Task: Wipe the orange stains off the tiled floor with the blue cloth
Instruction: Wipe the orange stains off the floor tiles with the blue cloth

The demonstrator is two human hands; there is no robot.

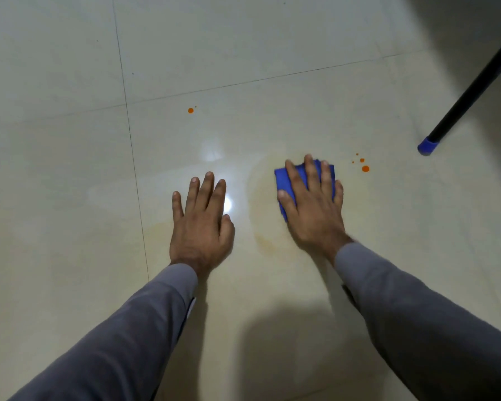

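Two hands lie flat on the tiled floor [272, 39]. Right hand [313, 204] presses the blue cloth [282, 178] with straight fingers; left hand [203, 224] rests bare, fingers spread. Orange stains [365, 168] remain nearby.

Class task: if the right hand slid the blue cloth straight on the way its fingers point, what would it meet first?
Probably nothing: ahead of the right hand and blue cloth lies bare floor. The orange drops sit off to its right.

pale glossy tiles [70, 169], black furniture leg [472, 91]
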